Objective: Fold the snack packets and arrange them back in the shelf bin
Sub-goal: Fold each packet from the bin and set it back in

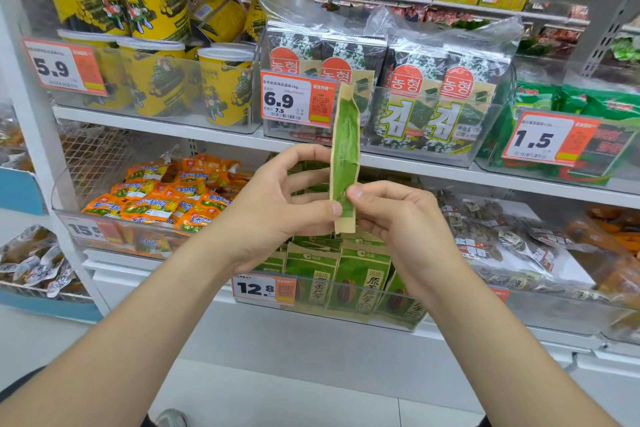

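A green and tan snack packet [344,149] stands upright and edge-on between my hands, folded narrow along its length. My left hand [277,208] pinches its lower part with thumb and fingers from the left. From the right, my right hand [398,215] pinches the same lower part. Below my hands, the clear shelf bin [349,317] with the 12.8 tag holds several upright packets [360,277] of the same green kind.
Above, clear bins hold seaweed packs [429,107] and yellow tubs [221,90]. Orange packets [166,198] fill the bin on the left, bagged snacks [512,246] the one on the right. The shelf edge [450,166] runs just behind the held packet. Grey floor lies below.
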Available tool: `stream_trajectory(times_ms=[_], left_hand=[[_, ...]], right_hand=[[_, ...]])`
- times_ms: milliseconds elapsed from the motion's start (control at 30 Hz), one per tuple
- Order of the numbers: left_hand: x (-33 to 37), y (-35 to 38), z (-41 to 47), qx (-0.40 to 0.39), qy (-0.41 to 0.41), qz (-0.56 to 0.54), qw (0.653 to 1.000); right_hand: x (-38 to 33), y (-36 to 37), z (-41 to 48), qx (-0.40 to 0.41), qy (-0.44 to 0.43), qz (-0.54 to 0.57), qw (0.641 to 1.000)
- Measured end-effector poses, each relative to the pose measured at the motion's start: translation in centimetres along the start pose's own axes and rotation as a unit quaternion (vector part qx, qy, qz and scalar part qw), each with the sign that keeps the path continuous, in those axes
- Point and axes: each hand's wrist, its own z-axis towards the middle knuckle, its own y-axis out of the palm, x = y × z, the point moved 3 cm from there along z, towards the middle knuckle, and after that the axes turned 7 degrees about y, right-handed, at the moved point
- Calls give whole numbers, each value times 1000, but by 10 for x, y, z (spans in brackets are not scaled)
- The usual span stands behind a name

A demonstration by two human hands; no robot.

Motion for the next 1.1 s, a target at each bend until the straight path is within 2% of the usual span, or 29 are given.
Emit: stream_trajectory(times_ms=[300,467,567,700,800,867,967,1033,1100], left_hand=[[1,1,0,-20,-17,-6,1000],[0,0,2,-32,-19,73,997],[0,4,-1,-65,2,127,990],[1,8,-3,-74,71,234,967],[-7,2,2,-67,99,266,956],[-9,0,6,-65,128,301,943],[-15,-9,12,-11,137,339,931],[-20,-22,17,80,116,413,900],[-24,-34,21,130,79,477,866]], right_hand=[[-4,-1,-6,19,3,-23,1000],[-8,-3,-6,66,3,-85,994],[-9,-6,-6,55,-60,-147,986],[-9,-7,-7,29,-124,-142,982],[-13,-13,-5,72,-162,-155,972],[-18,-19,-3,119,-205,-226,945],[-24,-24,-4,156,-250,-275,915],[-24,-26,-2,174,-274,-302,896],[-19,-28,5,173,-286,-323,885]])
